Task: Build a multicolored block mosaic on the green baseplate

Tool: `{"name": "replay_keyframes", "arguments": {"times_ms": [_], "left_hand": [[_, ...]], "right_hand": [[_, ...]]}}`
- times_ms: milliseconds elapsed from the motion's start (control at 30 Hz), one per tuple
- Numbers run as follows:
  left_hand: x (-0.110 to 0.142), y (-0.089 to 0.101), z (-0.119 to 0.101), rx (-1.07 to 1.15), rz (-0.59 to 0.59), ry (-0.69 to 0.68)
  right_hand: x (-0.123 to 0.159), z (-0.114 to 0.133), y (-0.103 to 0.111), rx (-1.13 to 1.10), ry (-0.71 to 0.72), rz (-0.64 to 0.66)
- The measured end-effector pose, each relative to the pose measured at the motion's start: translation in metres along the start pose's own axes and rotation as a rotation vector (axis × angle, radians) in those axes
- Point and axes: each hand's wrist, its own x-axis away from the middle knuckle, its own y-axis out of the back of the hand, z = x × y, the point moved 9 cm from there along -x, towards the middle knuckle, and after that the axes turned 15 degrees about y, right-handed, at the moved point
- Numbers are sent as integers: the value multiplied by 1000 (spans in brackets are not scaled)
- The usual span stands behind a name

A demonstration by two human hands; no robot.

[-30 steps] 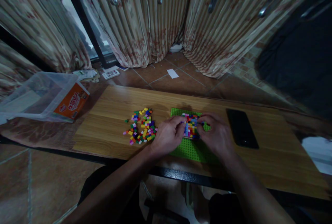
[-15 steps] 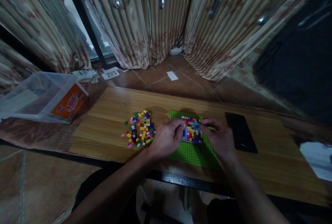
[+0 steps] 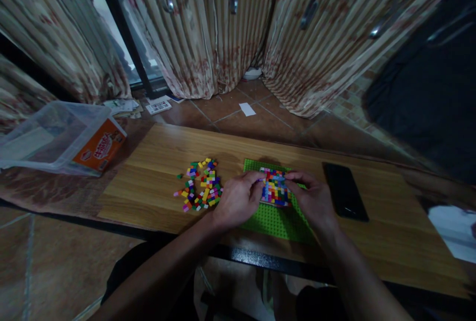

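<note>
A green studded baseplate (image 3: 273, 219) lies on the wooden table (image 3: 156, 187), near its front edge. On it sits a square patch of small many-coloured bricks (image 3: 275, 187). My left hand (image 3: 238, 199) grips the patch's left edge with curled fingers. My right hand (image 3: 314, 199) pinches its right edge. A loose heap of small coloured bricks (image 3: 201, 184) lies on the table to the left of my left hand.
A black phone (image 3: 345, 192) lies flat to the right of the baseplate. A clear plastic box with an orange label (image 3: 63, 137) stands off the table's left end. Striped curtains (image 3: 208, 28) hang behind, over a tiled floor with scraps of paper (image 3: 247, 107).
The camera view has shifted slightly. My fingers have drawn back from over the brick patch to its two sides, so more of the patch shows.
</note>
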Motion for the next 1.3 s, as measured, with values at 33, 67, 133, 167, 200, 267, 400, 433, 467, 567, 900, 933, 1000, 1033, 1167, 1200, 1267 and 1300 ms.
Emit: {"name": "replay_keyframes", "arguments": {"times_ms": [33, 67, 133, 167, 200, 267, 400, 433, 467, 567, 900, 933, 1000, 1033, 1167, 1200, 1267, 1300], "left_hand": [[0, 0, 0, -2, 5, 6], [0, 0, 0, -4, 10, 12], [0, -1, 1, -10, 16, 24], [0, -1, 1, -11, 18, 29], [0, -1, 1, -10, 20, 34], [0, -1, 2, 0, 26, 43], [-1, -2, 4, 21, 31, 69], [-1, -2, 5, 32, 33, 80], [-1, -3, 7, 54, 38, 96], [-3, -7, 14, 214, 81, 168], [-7, -15, 13, 737, 264, 306], [-7, -16, 12, 751, 298, 306], [-6, -18, 10, 764, 354, 308], [-6, -19, 10, 768, 371, 310], [-5, -22, 10, 764, 408, 314], [-4, -23, 10, 767, 413, 314], [-4, -24, 11, 784, 415, 320], [-3, -25, 12, 796, 417, 327]], "right_hand": [[0, 0, 0, -1, -3, -2], [0, 0, 0, -4, -7, -4], [-1, 1, 0, -7, -9, -7], [-1, 1, 0, -8, -7, -7], [-1, 2, 0, -7, -3, -9], [-1, 4, -1, -5, 7, -10], [0, 7, -1, -4, 17, -10], [0, 7, -1, 0, 15, -8], [-1, 7, -1, 4, 13, -7], [-1, 6, -3, 19, 28, 22], [15, 80, -15, 265, 536, 94], [18, 86, -22, 258, 573, 162], [22, 91, -32, 248, 613, 259], [24, 91, -34, 246, 617, 282], [24, 88, -33, 228, 617, 287], [23, 87, -33, 224, 621, 285], [23, 87, -32, 221, 625, 283], [22, 87, -31, 218, 623, 284]]}}
